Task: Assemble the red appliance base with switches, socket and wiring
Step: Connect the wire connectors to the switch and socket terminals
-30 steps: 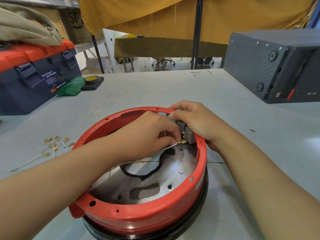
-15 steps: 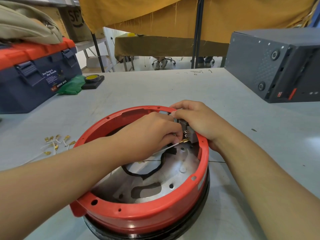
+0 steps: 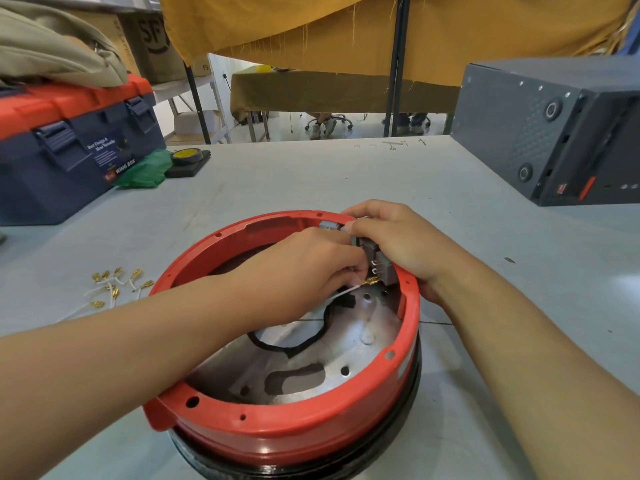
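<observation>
At lower centre of the frame the round red plastic appliance base (image 3: 287,431) sits open side up, where the left hand (image 3: 301,271) pinches a thin white wire (image 3: 341,293) whose brass terminal (image 3: 372,281) points right toward the grey switch block (image 3: 375,258) gripped by the right hand (image 3: 401,240).

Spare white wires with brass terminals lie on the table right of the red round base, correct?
No. The head view shows the spare white wires with brass terminals on the grey table left of the red round base, not right.
</observation>
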